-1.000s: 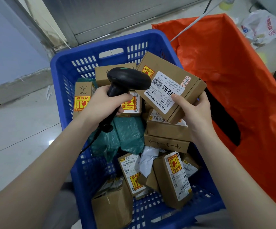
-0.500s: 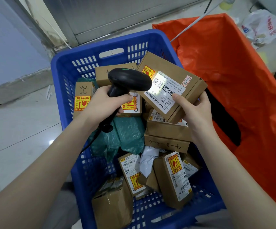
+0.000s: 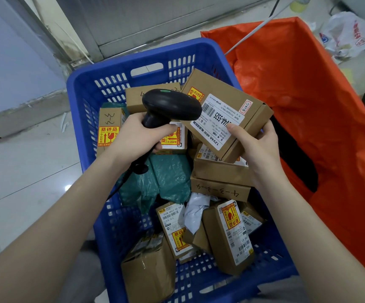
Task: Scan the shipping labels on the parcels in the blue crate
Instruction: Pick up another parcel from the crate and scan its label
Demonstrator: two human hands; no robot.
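Note:
A blue crate (image 3: pixel 83 88) holds several brown cardboard parcels and green plastic mailers (image 3: pixel 168 178). My right hand (image 3: pixel 258 147) grips a flat brown parcel (image 3: pixel 227 99) above the crate, its white shipping label (image 3: pixel 221 121) facing up. My left hand (image 3: pixel 133 138) is closed on the handle of a black barcode scanner (image 3: pixel 172 106). The scanner's head points at the label's barcode end and almost touches it. A black cable hangs from the handle down past my left forearm.
An orange bag (image 3: pixel 308 106) stands open directly right of the crate. A white plastic bag (image 3: pixel 347 36) lies on the floor at the back right. Grey tiled floor (image 3: pixel 24 171) spreads to the left, with a wall and door frame behind.
The bright scanner light that lay on the label half a second ago is gone. Both hands, the scanner and the parcel have hardly shifted.

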